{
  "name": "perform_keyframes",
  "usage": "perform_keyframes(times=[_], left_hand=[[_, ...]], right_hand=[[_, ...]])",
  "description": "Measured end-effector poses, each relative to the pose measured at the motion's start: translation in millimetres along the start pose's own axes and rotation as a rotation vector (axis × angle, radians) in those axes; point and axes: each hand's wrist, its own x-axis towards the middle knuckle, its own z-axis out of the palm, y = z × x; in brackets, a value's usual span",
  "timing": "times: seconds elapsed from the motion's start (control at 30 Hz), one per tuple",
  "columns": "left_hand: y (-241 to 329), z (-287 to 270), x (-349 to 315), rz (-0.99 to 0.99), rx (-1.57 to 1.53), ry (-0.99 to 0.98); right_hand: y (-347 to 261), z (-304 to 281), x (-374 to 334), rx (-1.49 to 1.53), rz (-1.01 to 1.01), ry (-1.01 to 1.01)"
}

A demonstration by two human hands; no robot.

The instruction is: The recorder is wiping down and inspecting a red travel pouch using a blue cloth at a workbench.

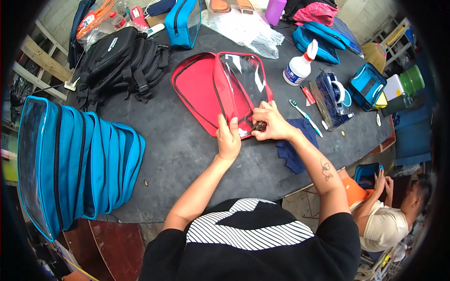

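Observation:
A red pouch bag (201, 89) with a clear plastic panel (251, 75) lies unzipped on the dark table, its two halves spread apart. With thumb upright and fingers curled round it, my left hand (228, 140) grips the bag's near edge. My right hand (273, 122) is closed on a small dark brown object (258, 126) at the near right corner of the clear panel. Its kind cannot be made out, since my fingers cover most of it. A dark blue cloth (297, 145) lies partly under my right forearm.
Blue pouches (79, 164) stand in a row at the left, near a black backpack (122, 61). Right of the bag are a white spray bottle (300, 63), a toothbrush (307, 118) and a clear-sided case (330, 98). A seated person (382, 215) handles a blue pouch at lower right.

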Motion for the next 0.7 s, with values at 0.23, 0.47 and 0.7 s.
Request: perform_keyframes(times=[0.23,0.47,0.7], left_hand=[[-1,-3,-4,0.053,0.009,0.025],[-3,3,-29,0.173,-0.001,-0.039],[-9,7,-35,0.273,0.055,-0.042]], right_hand=[[-11,2,-20,0.863,0.370,0.489],[-79,9,-54,-0.156,0.632,0.350],[-87,21,-57,-0.295,0.568,0.446]])
